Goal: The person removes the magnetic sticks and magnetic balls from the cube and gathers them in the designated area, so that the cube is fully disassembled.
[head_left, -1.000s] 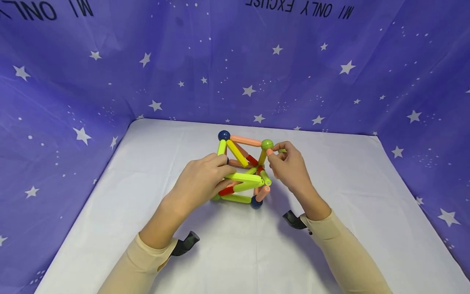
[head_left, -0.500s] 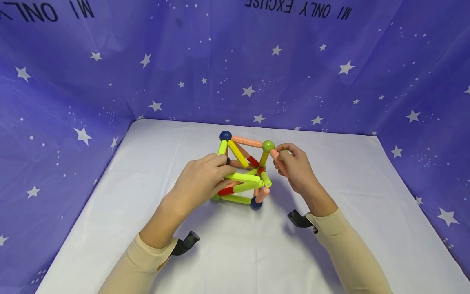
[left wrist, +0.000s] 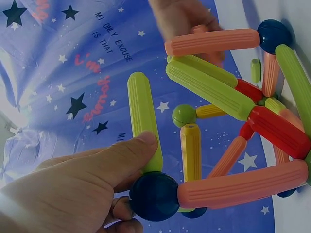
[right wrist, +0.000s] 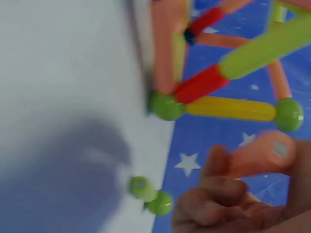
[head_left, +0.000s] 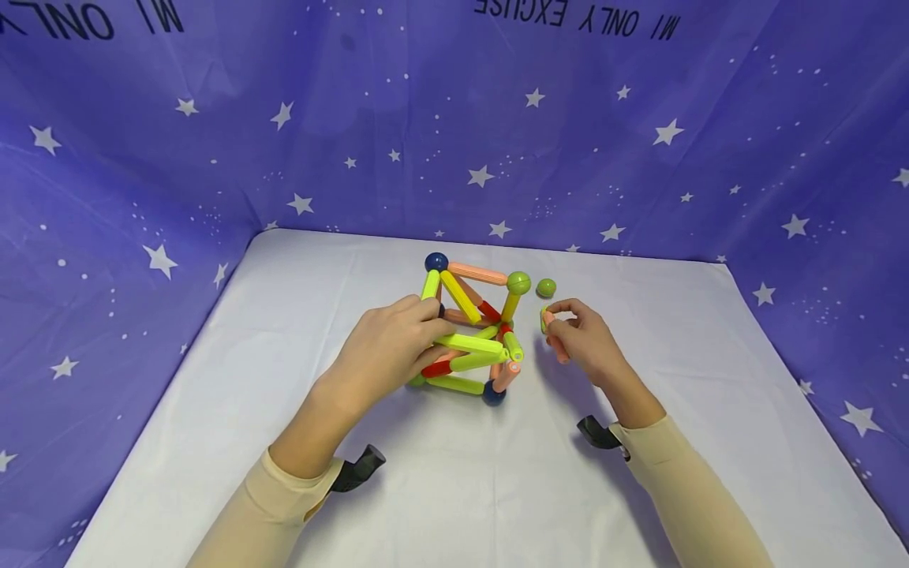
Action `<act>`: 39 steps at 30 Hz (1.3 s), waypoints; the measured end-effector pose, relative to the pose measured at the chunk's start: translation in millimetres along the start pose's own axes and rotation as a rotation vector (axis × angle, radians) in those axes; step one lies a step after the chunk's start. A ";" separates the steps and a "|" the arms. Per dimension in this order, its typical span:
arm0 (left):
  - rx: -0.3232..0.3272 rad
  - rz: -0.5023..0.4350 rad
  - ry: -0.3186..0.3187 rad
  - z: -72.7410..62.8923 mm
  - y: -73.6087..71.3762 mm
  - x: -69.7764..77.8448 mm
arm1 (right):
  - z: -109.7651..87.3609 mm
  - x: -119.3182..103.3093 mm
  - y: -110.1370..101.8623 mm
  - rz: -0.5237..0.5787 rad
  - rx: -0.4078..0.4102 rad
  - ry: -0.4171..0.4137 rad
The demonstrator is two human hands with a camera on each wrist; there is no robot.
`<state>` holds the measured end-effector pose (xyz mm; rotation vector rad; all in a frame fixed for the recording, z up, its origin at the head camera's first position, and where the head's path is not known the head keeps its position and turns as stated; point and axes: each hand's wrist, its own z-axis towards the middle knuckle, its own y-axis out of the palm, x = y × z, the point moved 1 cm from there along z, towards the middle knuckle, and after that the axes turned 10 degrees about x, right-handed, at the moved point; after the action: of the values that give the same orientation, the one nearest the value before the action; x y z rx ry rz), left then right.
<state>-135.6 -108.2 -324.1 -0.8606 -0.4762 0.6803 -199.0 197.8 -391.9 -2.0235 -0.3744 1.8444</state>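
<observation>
Your right hand (head_left: 582,341), pinching the salmon stick (right wrist: 257,156), has drawn away from the framework (head_left: 477,274) and its green corner ball (head_left: 519,283) toward you, uncovering a loose green ball (head_left: 546,288) hidden half a second ago.

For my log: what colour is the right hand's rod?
Salmon-orange; the rod shows best in the right wrist view.

Wht cloth-covered tbl (head_left: 454,489); on it: multicol. rod-and-ball frame (head_left: 472,342), loose grn ball (head_left: 546,288), grn rod (right wrist: 140,186) just beside ball

Tabletop (head_left: 724,379) leaves room rightward; stick frame (head_left: 470,342) blocks centre.
</observation>
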 end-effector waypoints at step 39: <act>-0.057 -0.238 -0.091 -3.2 -4.4 -3.8 | -78.7 -56.3 10.0 -0.420 0.244 -0.692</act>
<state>-134.6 -114.6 -322.8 -0.8133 -0.6715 0.4899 -127.4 156.6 -340.6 -1.0030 -0.6577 2.1207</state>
